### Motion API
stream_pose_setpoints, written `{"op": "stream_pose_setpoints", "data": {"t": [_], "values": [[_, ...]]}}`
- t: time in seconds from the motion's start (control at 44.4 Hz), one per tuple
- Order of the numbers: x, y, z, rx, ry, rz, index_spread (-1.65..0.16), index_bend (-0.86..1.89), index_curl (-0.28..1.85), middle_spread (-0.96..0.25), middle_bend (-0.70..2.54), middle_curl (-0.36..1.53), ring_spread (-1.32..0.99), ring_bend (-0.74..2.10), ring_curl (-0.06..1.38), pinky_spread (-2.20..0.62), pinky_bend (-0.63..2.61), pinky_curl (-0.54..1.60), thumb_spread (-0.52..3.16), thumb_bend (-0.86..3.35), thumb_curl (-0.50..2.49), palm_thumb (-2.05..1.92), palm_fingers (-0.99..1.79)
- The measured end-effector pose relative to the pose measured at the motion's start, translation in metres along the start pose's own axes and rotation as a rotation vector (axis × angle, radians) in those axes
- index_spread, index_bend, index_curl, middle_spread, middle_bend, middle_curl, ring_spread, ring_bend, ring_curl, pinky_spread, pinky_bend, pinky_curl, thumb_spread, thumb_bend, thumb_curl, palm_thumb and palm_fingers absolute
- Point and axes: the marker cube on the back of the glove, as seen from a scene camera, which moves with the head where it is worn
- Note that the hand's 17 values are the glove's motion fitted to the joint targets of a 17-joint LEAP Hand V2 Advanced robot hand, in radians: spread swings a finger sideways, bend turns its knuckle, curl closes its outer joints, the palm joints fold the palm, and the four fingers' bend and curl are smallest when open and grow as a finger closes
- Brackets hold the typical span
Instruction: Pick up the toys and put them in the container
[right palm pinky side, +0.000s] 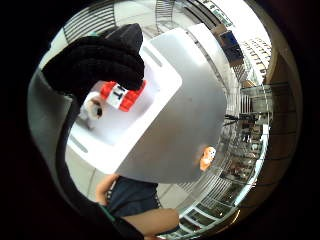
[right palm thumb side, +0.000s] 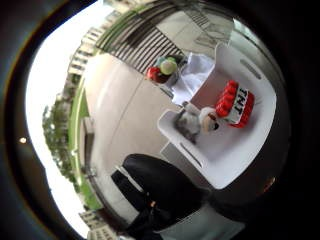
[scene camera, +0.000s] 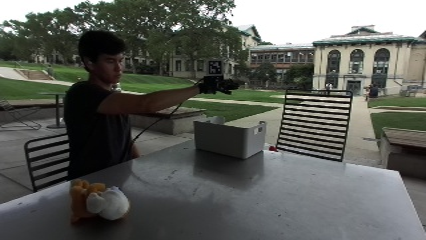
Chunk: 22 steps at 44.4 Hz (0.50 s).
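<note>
1. Gloved right hand (scene camera: 216, 85) hangs in the air above the white rectangular plastic container (scene camera: 229, 138), arm stretched out. Fingers look curled over with nothing between them, so no grip on any toy.
2. Already in the container: a red block toy with a white "TNT" band (right palm thumb side: 235, 104) and a small white-and-grey plush (right palm thumb side: 197, 121), lying side by side on the floor of the bin.
3. Left on the grey metal table (scene camera: 266, 200): an orange-and-white plush toy (scene camera: 100, 201), near the table's front corner, well apart from the container. Probably the next pick.
4. Handling guess: plush is light, soft and squashy, not fragile, not slippery. Take it across the body, fingers round the white part; it will deform, so close well in.
5. Small red item (scene camera: 272, 148) sits just beside the container's far corner; the thumb-side view shows red and green round things (right palm thumb side: 162, 70) there beside white cloth or paper. Can't tell what they are.
6. Room: open tabletop between plush and container, nothing in the path. The container has upright walls and an open top, so lift over the rim. Black slatted metal chair (scene camera: 313, 125) stands behind the container; person stands at the table edge.
</note>
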Motion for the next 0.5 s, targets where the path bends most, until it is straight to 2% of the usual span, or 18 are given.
{"op": "stream_pose_setpoints", "data": {"t": [0.045,0.113,0.135,0.225,0.27,0.495], "values": [[0.015,0.001,-0.001,-0.003,0.06,0.093,-0.31,0.01,0.45,0.02,0.17,0.39,0.01,0.44,0.28,-0.01,1.44,0.4,0.87,-0.13,0.31,-0.17,-0.29],[0.051,0.0,-0.002,-0.007,0.204,0.346,-0.31,0.02,0.41,0.02,0.16,0.38,0.02,0.4,0.27,0.0,1.42,0.39,0.87,-0.12,0.29,-0.16,-0.29],[0.055,0.001,-0.003,-0.004,0.213,0.349,-0.31,0.03,0.39,0.02,0.16,0.38,0.02,0.39,0.27,0.0,1.4,0.38,0.87,-0.12,0.29,-0.16,-0.29],[0.043,0.011,-0.013,0.027,0.073,0.063,-0.3,0.04,0.35,0.03,0.15,0.37,0.03,0.35,0.27,0.02,1.38,0.37,0.88,-0.12,0.27,-0.16,-0.27],[0.048,0.018,-0.016,0.028,0.048,0.015,-0.3,0.04,0.33,0.03,0.15,0.36,0.03,0.34,0.26,0.02,1.37,0.36,0.88,-0.12,0.26,-0.16,-0.27],[0.106,0.051,-0.019,0.057,0.02,0.095,-0.3,0.08,0.26,0.01,0.18,0.35,0.02,0.27,0.26,0.02,1.26,0.33,0.89,-0.11,0.22,-0.15,-0.19]]}}
